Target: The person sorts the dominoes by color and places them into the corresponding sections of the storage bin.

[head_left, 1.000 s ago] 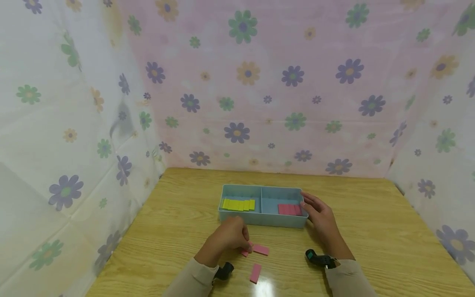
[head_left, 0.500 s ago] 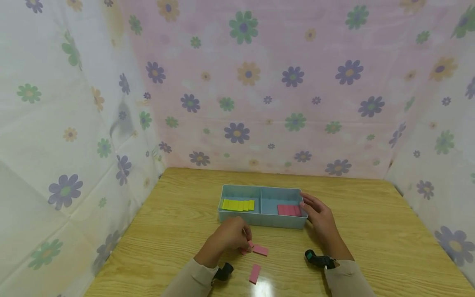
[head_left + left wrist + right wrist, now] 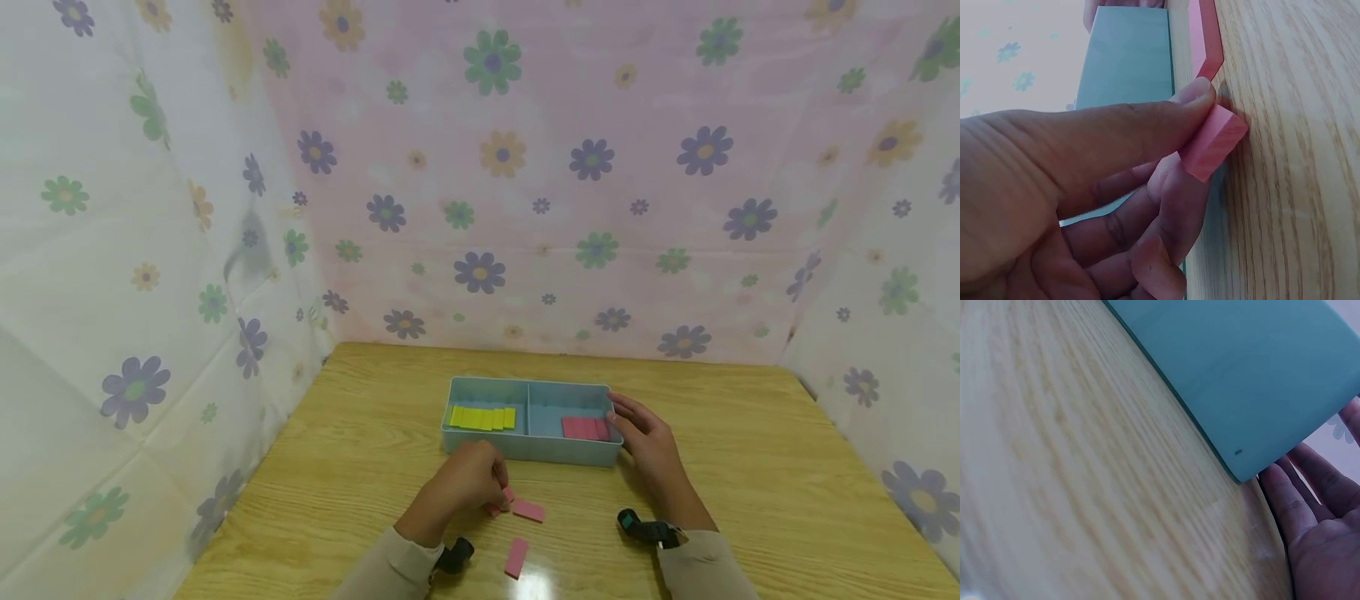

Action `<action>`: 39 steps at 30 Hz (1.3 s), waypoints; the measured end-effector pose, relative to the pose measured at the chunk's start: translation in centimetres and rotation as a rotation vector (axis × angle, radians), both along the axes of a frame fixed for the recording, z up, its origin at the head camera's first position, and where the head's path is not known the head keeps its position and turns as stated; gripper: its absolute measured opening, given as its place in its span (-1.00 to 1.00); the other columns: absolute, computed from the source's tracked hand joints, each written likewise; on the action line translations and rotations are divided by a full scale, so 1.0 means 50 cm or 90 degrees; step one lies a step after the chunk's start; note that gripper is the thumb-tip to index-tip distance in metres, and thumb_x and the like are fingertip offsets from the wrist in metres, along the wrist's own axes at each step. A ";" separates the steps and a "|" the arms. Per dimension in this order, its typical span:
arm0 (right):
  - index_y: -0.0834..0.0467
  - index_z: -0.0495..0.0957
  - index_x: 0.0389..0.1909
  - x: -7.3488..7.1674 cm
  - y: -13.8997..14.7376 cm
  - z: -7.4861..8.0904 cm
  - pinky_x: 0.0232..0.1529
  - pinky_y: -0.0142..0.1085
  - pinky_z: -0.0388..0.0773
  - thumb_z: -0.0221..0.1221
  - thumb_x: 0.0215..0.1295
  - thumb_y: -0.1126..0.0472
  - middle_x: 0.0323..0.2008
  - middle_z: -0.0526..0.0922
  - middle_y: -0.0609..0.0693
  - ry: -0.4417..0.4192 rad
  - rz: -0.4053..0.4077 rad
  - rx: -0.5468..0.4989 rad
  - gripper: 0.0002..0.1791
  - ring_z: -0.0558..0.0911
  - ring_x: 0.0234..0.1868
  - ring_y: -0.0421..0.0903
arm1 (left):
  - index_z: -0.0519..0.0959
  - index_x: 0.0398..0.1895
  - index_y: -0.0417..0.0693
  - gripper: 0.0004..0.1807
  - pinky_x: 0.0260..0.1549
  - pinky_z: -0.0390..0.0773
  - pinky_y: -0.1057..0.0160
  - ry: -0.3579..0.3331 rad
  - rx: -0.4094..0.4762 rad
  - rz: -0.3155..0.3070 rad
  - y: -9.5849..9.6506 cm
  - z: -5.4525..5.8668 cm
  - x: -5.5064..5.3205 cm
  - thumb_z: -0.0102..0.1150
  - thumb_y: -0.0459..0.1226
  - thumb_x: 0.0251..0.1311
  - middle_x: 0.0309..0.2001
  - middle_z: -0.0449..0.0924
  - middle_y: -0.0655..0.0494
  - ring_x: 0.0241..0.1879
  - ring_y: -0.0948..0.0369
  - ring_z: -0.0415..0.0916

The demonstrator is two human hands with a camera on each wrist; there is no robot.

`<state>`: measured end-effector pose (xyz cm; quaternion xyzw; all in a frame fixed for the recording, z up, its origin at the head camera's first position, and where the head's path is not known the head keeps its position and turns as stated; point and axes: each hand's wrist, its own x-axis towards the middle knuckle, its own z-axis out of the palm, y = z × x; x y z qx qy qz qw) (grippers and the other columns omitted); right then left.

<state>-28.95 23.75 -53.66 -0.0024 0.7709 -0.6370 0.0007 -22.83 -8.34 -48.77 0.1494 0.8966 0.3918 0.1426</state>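
Note:
My left hand (image 3: 467, 479) pinches a small pink rectangular block (image 3: 1215, 144) between thumb and fingers, just above or on the wooden table. Beside it lies another pink block (image 3: 528, 510), and a further loose pink block (image 3: 516, 557) sits nearer to me. Behind them stands a light blue two-compartment box (image 3: 532, 448). A row of yellow blocks (image 3: 482, 418) fills part of its left compartment; a row of pink blocks (image 3: 585, 428) lies in the right one. My right hand (image 3: 651, 437) rests against the box's right end, fingers fairly straight, thumb at the rim.
The wood-grain table (image 3: 765, 467) extends around the box. Flower-patterned cloth (image 3: 540, 167) walls off the back and both sides. Black wrist devices sit at the left cuff (image 3: 454, 553) and the right cuff (image 3: 647, 528).
Both hands, the box and the blocks stay almost where they were. The head view has shifted very slightly.

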 end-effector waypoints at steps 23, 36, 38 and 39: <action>-0.16 0.37 0.52 0.002 0.000 -0.005 0.17 -0.43 0.58 0.14 0.49 -0.22 0.51 0.37 0.05 0.009 0.007 -0.007 -0.36 0.46 0.37 -0.22 | 0.79 -0.53 0.05 -0.89 -0.49 0.59 0.35 0.122 0.017 0.012 0.017 0.049 -0.014 0.51 -0.32 0.09 -0.53 0.67 0.36 -0.46 0.38 0.55; -0.12 0.36 0.53 0.003 -0.001 -0.002 0.18 -0.40 0.60 0.14 0.52 -0.17 0.51 0.38 0.08 0.018 0.010 -0.016 -0.37 0.50 0.29 -0.35 | 0.79 -0.41 0.08 -0.92 -0.47 0.61 0.33 0.130 0.048 0.010 0.037 0.099 -0.038 0.43 -0.30 0.20 -0.46 0.71 0.34 -0.45 0.38 0.59; -0.10 0.36 0.53 0.007 -0.001 -0.001 0.18 -0.40 0.60 0.15 0.51 -0.17 0.51 0.37 0.10 0.020 0.011 -0.018 -0.36 0.50 0.24 -0.41 | 0.79 -0.40 0.09 -0.92 -0.46 0.61 0.32 0.118 0.053 0.015 0.040 0.107 -0.041 0.42 -0.30 0.21 -0.44 0.71 0.33 -0.43 0.37 0.59; -0.09 0.35 0.54 0.008 -0.001 0.001 0.17 -0.41 0.60 0.16 0.51 -0.16 0.51 0.37 0.11 0.022 0.012 -0.018 -0.35 0.51 0.22 -0.44 | 0.79 -0.40 0.10 -0.93 -0.46 0.61 0.31 0.113 0.053 0.018 0.042 0.111 -0.043 0.42 -0.28 0.22 -0.43 0.71 0.33 -0.42 0.36 0.60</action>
